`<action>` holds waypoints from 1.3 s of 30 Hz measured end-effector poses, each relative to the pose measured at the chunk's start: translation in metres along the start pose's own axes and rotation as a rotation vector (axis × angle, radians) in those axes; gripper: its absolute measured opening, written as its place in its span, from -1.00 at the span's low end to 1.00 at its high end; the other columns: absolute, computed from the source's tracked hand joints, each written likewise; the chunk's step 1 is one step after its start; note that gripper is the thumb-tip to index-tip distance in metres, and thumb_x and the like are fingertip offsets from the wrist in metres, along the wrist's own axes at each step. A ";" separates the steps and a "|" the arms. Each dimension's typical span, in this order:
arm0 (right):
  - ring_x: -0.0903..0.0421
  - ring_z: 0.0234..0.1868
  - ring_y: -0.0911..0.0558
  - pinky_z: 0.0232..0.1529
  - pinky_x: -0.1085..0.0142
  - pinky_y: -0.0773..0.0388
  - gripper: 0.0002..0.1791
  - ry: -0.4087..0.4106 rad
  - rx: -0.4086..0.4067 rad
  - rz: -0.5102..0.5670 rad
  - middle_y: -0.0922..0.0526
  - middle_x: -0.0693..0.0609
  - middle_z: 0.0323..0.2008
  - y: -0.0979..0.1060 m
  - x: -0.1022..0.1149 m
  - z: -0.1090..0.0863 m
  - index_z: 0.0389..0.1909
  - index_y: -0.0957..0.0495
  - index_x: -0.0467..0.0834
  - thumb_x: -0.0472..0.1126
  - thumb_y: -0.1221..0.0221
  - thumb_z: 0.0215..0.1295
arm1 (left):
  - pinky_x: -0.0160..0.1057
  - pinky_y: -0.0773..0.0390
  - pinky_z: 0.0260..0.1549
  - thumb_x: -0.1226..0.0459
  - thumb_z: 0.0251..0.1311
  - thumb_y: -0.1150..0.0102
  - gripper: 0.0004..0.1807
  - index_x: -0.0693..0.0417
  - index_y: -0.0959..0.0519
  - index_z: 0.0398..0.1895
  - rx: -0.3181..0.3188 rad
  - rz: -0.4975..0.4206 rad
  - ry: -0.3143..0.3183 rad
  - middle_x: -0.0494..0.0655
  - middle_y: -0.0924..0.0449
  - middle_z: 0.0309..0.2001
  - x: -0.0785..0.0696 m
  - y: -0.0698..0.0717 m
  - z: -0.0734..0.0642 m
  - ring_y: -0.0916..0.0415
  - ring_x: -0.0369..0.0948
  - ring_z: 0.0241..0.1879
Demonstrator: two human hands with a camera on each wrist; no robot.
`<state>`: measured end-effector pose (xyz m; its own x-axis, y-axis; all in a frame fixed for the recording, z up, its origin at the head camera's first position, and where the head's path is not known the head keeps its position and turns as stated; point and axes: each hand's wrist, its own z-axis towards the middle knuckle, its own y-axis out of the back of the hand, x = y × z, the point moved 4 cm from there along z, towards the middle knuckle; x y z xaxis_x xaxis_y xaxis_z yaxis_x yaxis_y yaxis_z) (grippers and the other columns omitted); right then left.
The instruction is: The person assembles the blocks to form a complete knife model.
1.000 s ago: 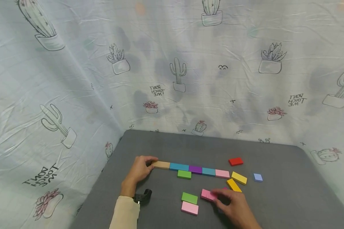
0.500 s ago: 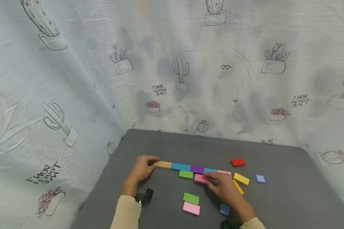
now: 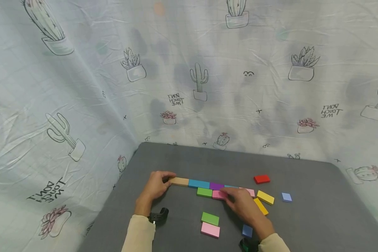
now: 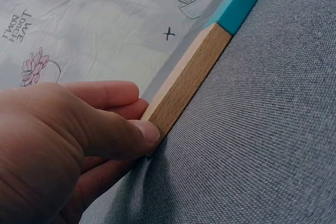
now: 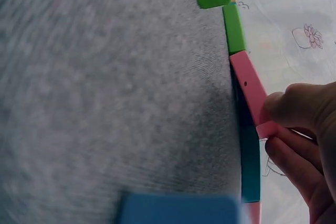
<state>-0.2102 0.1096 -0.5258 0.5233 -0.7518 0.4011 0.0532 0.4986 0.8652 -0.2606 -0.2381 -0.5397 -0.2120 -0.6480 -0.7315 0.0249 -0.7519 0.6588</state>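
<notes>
My left hand [image 3: 155, 184] pinches the left end of a plain wooden block [image 4: 191, 77] between thumb and fingers. That block heads a row that runs on with a blue block [image 3: 198, 183], a purple block [image 3: 216, 186], a teal block, partly hidden, and a light pink block [image 3: 249, 192]. In front of the row lies a green block [image 3: 204, 192]. My right hand [image 3: 244, 203] grips a darker pink block [image 5: 249, 85] by its right end. Its left end meets the green block, and it lies along the front of the purple one.
Nearer me, another green block [image 3: 210, 218] and a light pink block [image 3: 210, 230] lie side by side. A dark blue block [image 3: 247, 230] sits by my right forearm. To the right are a red block [image 3: 261, 179], two yellow blocks [image 3: 265, 197] and a pale blue block [image 3: 286, 197].
My right hand has carried the darker pink block forward and left, from the near table up to the row, and nudged it against the green block. My left hand stays on the wooden block.
</notes>
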 end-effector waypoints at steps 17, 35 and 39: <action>0.04 0.09 -0.83 0.20 0.01 -0.77 -0.61 -0.077 0.041 0.049 -0.87 0.10 0.02 -0.005 0.003 0.001 0.11 -0.83 -0.03 -0.36 -0.52 0.29 | 0.11 -0.75 0.18 0.55 0.29 -0.45 -0.66 0.06 -0.85 0.04 -0.004 0.011 -0.008 -0.07 -0.87 0.01 0.002 0.000 0.000 -0.80 -0.01 0.10; 0.04 0.00 -0.84 0.13 0.02 -0.79 -0.64 -0.038 0.014 0.015 -0.88 0.04 -0.04 -0.008 0.007 0.006 0.08 -0.84 -0.07 -0.37 -0.52 0.28 | 0.11 -0.75 0.17 0.55 0.27 -0.45 -0.66 0.06 -0.85 0.03 -0.013 0.010 -0.016 -0.07 -0.87 0.00 0.001 0.000 -0.001 -0.80 -0.02 0.09; 0.03 0.01 -0.84 0.13 0.02 -0.79 -0.64 -0.046 0.010 0.012 -0.88 0.02 -0.03 -0.008 0.009 0.006 0.08 -0.84 -0.07 -0.38 -0.52 0.29 | 0.11 -0.75 0.16 0.56 0.26 -0.45 -0.66 0.07 -0.85 0.03 -0.013 0.014 -0.022 -0.06 -0.87 0.00 0.001 0.000 -0.001 -0.80 -0.03 0.08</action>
<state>-0.2112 0.0960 -0.5272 0.4843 -0.7652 0.4243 0.0386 0.5031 0.8633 -0.2603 -0.2386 -0.5407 -0.2332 -0.6554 -0.7184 0.0403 -0.7446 0.6663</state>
